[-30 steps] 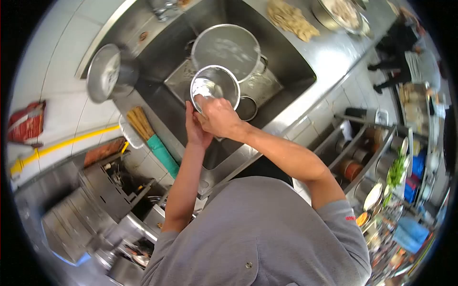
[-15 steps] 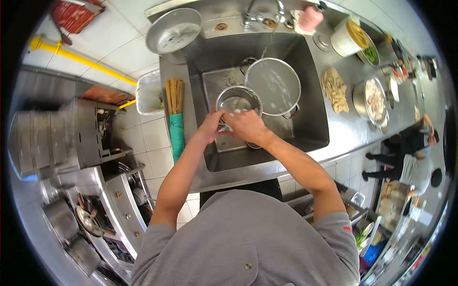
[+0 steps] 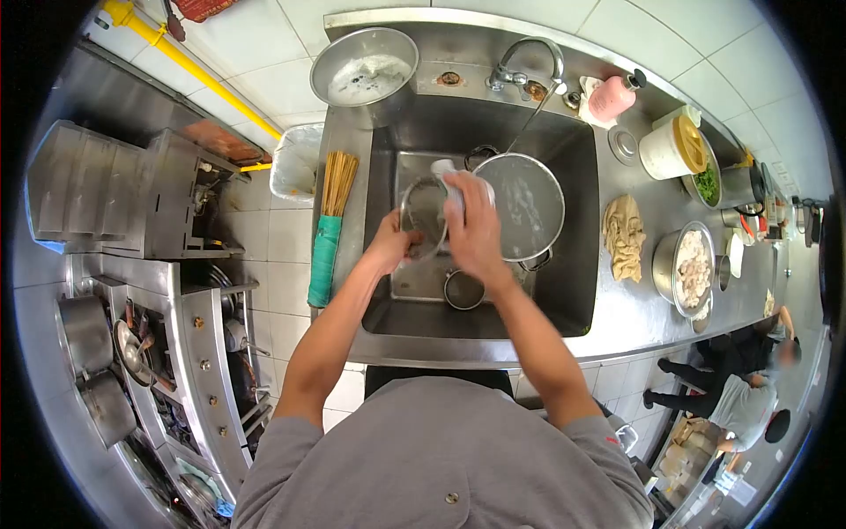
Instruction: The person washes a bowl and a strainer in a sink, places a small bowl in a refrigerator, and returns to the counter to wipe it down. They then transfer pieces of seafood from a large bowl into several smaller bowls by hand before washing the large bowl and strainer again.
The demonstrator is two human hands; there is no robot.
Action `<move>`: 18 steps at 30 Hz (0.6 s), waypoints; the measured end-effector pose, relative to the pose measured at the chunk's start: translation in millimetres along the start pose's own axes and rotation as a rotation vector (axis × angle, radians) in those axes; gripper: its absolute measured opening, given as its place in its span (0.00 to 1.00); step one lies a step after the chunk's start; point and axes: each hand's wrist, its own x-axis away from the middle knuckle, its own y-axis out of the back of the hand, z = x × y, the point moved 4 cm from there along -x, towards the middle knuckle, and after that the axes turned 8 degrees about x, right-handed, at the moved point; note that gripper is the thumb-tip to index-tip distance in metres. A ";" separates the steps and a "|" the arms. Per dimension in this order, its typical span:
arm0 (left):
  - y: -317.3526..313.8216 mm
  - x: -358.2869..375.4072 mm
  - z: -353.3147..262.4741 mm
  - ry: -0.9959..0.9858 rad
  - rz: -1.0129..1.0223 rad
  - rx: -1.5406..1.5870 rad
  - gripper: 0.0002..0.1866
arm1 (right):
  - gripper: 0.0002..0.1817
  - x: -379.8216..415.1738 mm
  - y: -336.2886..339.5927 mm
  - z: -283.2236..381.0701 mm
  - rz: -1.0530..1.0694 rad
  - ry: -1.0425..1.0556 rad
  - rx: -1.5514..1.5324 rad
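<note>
My left hand (image 3: pixel 394 244) is closed on the near left rim of a round metal vessel (image 3: pixel 424 212), tilted over the sink (image 3: pixel 564 300). A white cloth (image 3: pixel 443 167) is in my right hand (image 3: pixel 473 231), at the vessel's right side; the hand is a little blurred. Just right of it stands a large pot (image 3: pixel 533 207) of cloudy water, with a thin stream from the faucet (image 3: pixel 533 55) running down to it. A smaller round metal container (image 3: pixel 463 289) sits on the sink floor below my hands.
A large pot (image 3: pixel 366 79) with sudsy water stands at the back left corner. A bamboo brush (image 3: pixel 330 229) lies on the left ledge. Along the right counter are a beige cloth (image 3: pixel 624 238), a soap bottle (image 3: pixel 612 97) and a bowl of pale food pieces (image 3: pixel 692 269). Two people are far right.
My hands have come apart. The metal vessel has tilted, and my right hand has lifted to its right side with the white cloth. The camera view has shifted.
</note>
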 end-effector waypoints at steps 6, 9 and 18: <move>-48.0 15.9 -28.7 -0.210 0.110 0.109 0.22 | 0.22 -50.3 -12.7 -68.9 0.855 -0.541 -0.788; -33.6 -11.9 -11.0 -0.225 0.111 0.675 0.22 | 0.23 -16.0 -51.3 -113.6 0.667 -0.841 -1.422; -9.8 -27.4 -25.7 -0.682 -0.540 -0.153 0.13 | 0.10 43.3 -46.6 -34.8 -0.203 -0.547 -0.633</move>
